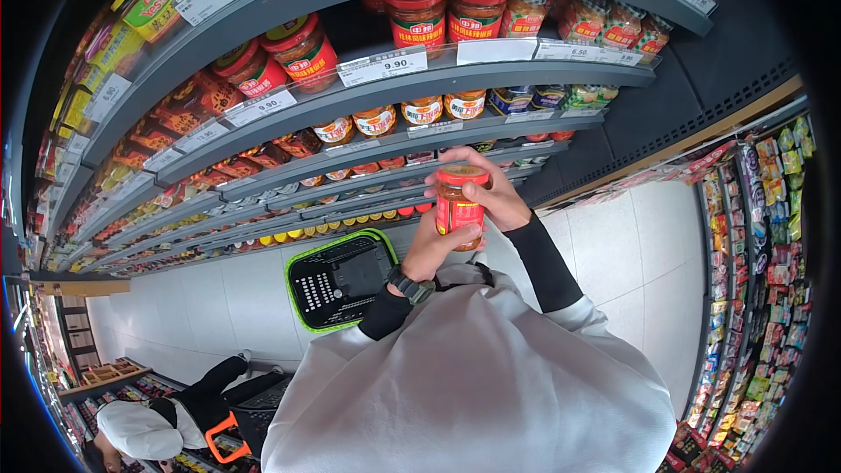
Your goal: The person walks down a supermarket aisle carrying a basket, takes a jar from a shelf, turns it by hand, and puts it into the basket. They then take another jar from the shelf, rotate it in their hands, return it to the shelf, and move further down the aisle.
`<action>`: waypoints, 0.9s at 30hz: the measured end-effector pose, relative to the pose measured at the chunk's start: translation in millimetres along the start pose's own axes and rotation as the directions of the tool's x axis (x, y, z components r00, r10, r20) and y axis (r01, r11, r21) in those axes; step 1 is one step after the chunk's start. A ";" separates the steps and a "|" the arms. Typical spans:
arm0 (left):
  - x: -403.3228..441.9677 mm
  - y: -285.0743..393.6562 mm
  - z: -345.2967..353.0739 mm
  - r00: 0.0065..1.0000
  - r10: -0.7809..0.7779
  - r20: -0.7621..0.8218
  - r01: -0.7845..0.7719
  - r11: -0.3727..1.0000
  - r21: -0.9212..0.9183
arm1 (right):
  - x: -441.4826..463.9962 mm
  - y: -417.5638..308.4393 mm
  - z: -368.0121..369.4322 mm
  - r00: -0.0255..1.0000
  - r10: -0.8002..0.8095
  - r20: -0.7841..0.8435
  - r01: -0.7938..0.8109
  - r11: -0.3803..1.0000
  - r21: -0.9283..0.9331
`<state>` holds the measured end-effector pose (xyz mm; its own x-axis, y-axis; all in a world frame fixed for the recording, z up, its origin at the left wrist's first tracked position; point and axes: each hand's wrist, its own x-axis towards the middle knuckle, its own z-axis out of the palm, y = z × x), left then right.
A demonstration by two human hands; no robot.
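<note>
A glass jar of chili sauce (pixel 461 210) with a red lid and red label is held upright in front of my chest. My left hand (pixel 431 243), with a dark watch on its wrist, wraps round the lower part of the jar. Up at the lid, my right hand (pixel 492 188) grips the jar's top from the right, its fingers curled behind and its thumb in front. Similar red-lidded jars (pixel 418 22) stand on the shelf ahead, above a 9.90 price tag (pixel 383 66).
Curved grey shelves (pixel 385 79) packed with jars and packets run along the front and left. On the tiled floor stands a black shopping basket (pixel 342 276) with a green rim. Another person (pixel 153 427) is at the lower left by an orange-handled cart (pixel 228 438). Snack racks (pixel 762 298) line the right.
</note>
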<state>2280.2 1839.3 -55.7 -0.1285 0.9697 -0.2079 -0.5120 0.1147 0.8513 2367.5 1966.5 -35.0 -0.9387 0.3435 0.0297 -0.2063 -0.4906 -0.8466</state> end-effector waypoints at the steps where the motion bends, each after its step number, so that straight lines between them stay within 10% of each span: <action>1: -0.5 -0.4 0.4 1.000 0.003 0.002 -0.003 1.000 0.006 | -0.4 1.6 -1.8 1.000 -0.006 0.014 0.006 1.000 -0.002; 17: -12.8 -20.8 2.9 0.913 0.059 0.403 0.140 0.883 -0.447 | -7.2 6.9 7.2 0.987 0.012 0.163 -0.057 0.960 0.274; 27: -17.9 -17.2 3.4 0.961 -0.025 0.277 0.138 0.908 -0.397 | -12.6 11.6 9.4 0.993 0.027 0.115 -0.053 0.973 0.226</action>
<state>2294.1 1820.6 -65.0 0.1243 0.9884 -0.0875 -0.8191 0.1520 0.5531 2374.4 1949.0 -40.2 -0.9696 0.2352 0.0678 -0.2133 -0.6761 -0.7052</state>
